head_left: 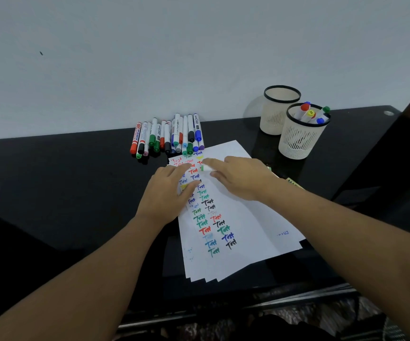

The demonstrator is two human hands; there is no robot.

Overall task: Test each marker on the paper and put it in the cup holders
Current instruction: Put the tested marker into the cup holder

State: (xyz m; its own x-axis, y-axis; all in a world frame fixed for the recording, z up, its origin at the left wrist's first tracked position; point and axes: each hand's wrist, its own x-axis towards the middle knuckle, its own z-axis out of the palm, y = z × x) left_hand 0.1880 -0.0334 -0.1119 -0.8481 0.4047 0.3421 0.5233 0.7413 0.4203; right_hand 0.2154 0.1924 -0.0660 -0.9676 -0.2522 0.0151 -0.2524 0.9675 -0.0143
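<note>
Both hands over the paper (236, 212) on the black table (51, 180). Left hand (167, 195) flat on the sheet's left edge, fingers fairly straight, gripping nothing. Right hand (238, 177) curled around a white marker (205, 167), barrel mostly hidden, green band peeking out. Pile of markers (168, 137) against the wall; nearer cup holder (300, 141) holding several, farther cup holder (276, 112) contents unseen.

Office or study corner, by look of it: glossy black surface (76, 173) pushed against plain pale wall (150, 57), heap of whiteboard markers (168, 136), two mesh pen holders (297, 136), sheets of white paper (243, 217) scrawled with ink tests.
</note>
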